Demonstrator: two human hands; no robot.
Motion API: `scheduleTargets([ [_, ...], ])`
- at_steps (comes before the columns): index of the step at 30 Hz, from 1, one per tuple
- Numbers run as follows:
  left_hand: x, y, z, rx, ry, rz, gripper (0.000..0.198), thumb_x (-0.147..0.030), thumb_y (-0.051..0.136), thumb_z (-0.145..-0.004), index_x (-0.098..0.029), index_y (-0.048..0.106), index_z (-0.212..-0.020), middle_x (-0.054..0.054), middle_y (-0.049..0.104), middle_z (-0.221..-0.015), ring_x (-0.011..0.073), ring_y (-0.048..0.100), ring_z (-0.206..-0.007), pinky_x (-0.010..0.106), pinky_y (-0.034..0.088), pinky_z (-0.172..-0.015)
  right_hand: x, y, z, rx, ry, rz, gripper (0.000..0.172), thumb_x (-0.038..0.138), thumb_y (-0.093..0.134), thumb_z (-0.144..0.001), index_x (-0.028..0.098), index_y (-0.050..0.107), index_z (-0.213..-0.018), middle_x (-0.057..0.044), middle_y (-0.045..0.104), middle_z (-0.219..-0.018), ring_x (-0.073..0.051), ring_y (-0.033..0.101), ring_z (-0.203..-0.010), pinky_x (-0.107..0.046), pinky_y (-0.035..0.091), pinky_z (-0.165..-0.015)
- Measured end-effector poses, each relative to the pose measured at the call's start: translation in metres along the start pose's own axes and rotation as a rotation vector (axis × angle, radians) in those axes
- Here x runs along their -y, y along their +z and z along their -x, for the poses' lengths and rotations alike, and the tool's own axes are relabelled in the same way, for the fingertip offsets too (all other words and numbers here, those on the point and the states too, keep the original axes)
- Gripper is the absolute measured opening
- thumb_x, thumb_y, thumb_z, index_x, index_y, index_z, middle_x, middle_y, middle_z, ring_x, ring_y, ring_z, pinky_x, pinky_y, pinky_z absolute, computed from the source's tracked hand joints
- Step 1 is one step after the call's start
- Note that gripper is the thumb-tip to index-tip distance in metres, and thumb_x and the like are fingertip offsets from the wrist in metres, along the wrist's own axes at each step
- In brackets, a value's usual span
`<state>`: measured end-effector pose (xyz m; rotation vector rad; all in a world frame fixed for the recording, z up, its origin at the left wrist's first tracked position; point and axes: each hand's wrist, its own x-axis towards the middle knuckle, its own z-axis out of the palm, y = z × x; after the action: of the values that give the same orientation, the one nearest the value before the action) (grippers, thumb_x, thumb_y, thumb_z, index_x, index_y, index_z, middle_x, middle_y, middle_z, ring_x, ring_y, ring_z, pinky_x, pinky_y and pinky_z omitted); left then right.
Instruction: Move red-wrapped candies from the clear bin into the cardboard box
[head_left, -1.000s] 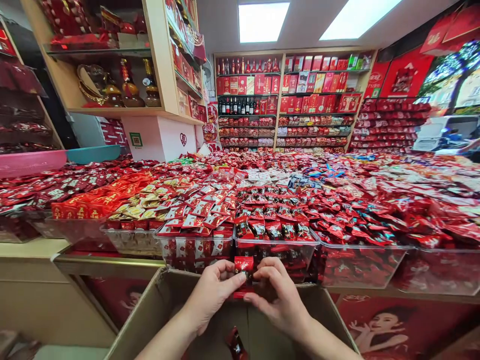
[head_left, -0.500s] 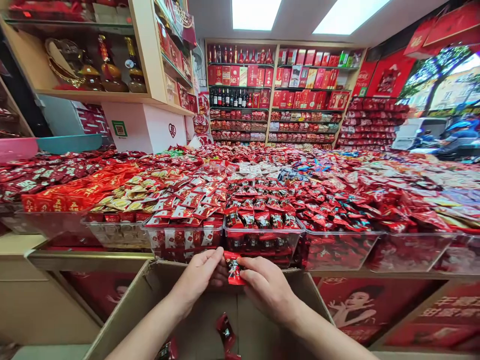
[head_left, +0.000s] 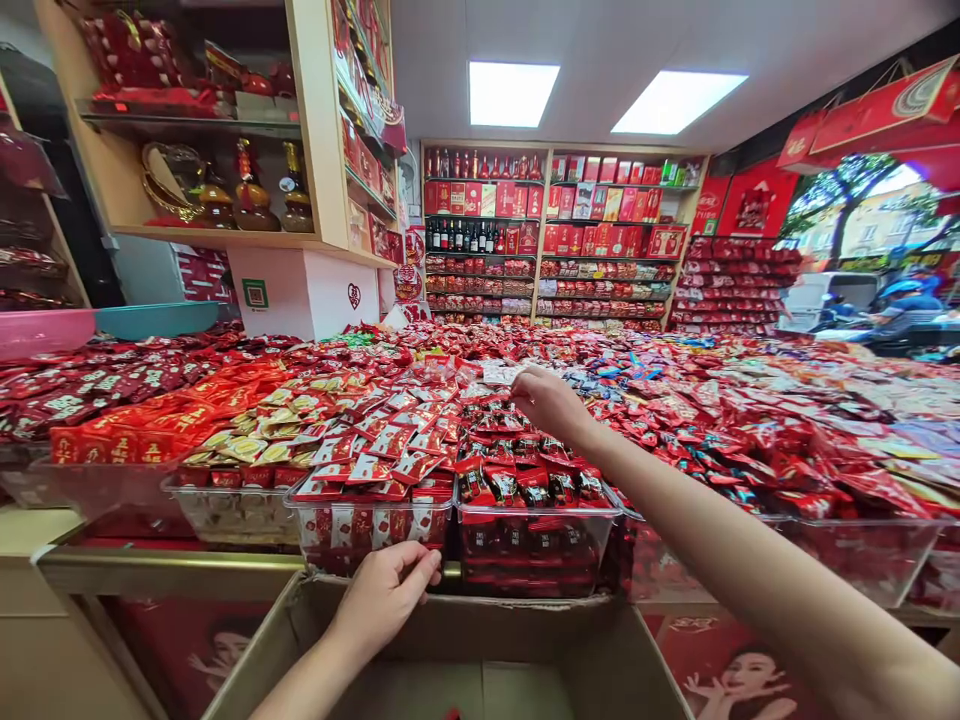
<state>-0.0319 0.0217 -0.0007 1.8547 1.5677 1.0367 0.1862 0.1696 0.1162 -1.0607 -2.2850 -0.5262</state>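
My left hand [head_left: 388,592] hovers over the back rim of an open cardboard box [head_left: 517,603]. Its fingers are curled and the thumb is pressed to them; what they hold, if anything, is hidden. My right hand [head_left: 547,402] reaches over the rear rows of small red-and-black wrapped candies [head_left: 534,490], which stand in neat rows in a clear plastic bin [head_left: 536,575]. The right fingers are bent down and closed, with their tips mostly out of sight, so any candy in them cannot be made out. A bit of red wrapper [head_left: 453,714] shows at the bottom of the box.
Left of the candy bin stands a clear bin of red-and-white packets [head_left: 390,445]; on its right, red packets [head_left: 690,450] are heaped. Pink [head_left: 45,330] and teal basins [head_left: 157,318] sit at the far left. A wooden cabinet [head_left: 322,120] overhangs the left side.
My right hand has moved from above the box up and forward over the candy rows, away from the left hand. The red-and-black candy between the hands is no longer visible there. The view has tilted up.
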Motion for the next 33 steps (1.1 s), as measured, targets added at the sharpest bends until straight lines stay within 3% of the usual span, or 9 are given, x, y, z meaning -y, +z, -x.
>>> scheduleTargets([
  [4, 0.000, -0.002, 0.000, 0.018, -0.005, 0.011, 0.032, -0.039, 0.043, -0.077, -0.019, 0.060, -0.059, -0.001, 0.064, -0.057, 0.0155, 0.059, -0.049, 0.022, 0.039, -0.049, -0.019, 0.024, -0.033, 0.077, 0.015, 0.093, 0.018, 0.016, 0.040, -0.079, 0.013, 0.058, -0.080, -0.009, 0.057, -0.085, -0.017, 0.053, -0.076, -0.024, 0.038, -0.063],
  [10, 0.005, -0.003, 0.000, 0.040, -0.008, 0.064, 0.030, -0.038, 0.045, -0.077, -0.018, 0.062, -0.062, 0.000, 0.067, -0.061, 0.0145, 0.059, -0.050, 0.022, 0.041, -0.051, -0.027, 0.045, -0.039, 0.232, -0.011, 0.155, 0.022, 0.014, 0.041, -0.076, 0.013, 0.062, -0.081, -0.011, 0.061, -0.084, -0.020, 0.053, -0.081, -0.027, 0.038, -0.067],
  [18, 0.008, -0.003, -0.003, 0.074, -0.036, 0.130, 0.029, -0.038, 0.047, -0.076, -0.017, 0.063, -0.064, 0.000, 0.067, -0.060, 0.0133, 0.058, -0.048, 0.021, 0.042, -0.052, -0.036, 0.045, -0.040, 0.392, -0.058, 0.164, 0.024, 0.012, 0.046, -0.072, 0.018, 0.066, -0.081, -0.007, 0.065, -0.082, -0.019, 0.053, -0.085, -0.028, 0.035, -0.081],
  [23, 0.009, -0.002, -0.004, 0.078, -0.038, 0.146, 0.029, -0.039, 0.048, -0.075, -0.017, 0.063, -0.064, 0.001, 0.068, -0.064, 0.0134, 0.058, -0.048, 0.022, 0.042, -0.051, -0.032, 0.045, -0.046, 0.400, -0.032, 0.167, 0.030, 0.011, 0.044, -0.073, 0.019, 0.063, -0.094, -0.008, 0.065, -0.087, -0.021, 0.053, -0.088, -0.029, 0.037, -0.077],
  [30, 0.009, -0.003, -0.004, 0.072, -0.026, 0.138, 0.028, -0.038, 0.048, -0.076, -0.017, 0.063, -0.064, 0.001, 0.068, -0.063, 0.0134, 0.058, -0.049, 0.021, 0.042, -0.051, -0.022, 0.044, -0.045, 0.407, 0.013, 0.126, 0.021, 0.025, 0.051, -0.073, 0.014, 0.066, -0.082, -0.012, 0.065, -0.081, -0.024, 0.056, -0.083, -0.031, 0.040, -0.072],
  [33, 0.008, -0.003, -0.003, 0.069, -0.025, 0.139, 0.029, -0.038, 0.047, -0.076, -0.018, 0.063, -0.064, 0.001, 0.068, -0.063, 0.0133, 0.058, -0.049, 0.022, 0.042, -0.052, -0.019, 0.037, -0.046, 0.371, 0.036, 0.075, 0.019, 0.022, 0.053, -0.072, 0.011, 0.066, -0.080, -0.015, 0.065, -0.080, -0.025, 0.056, -0.082, -0.032, 0.040, -0.072],
])
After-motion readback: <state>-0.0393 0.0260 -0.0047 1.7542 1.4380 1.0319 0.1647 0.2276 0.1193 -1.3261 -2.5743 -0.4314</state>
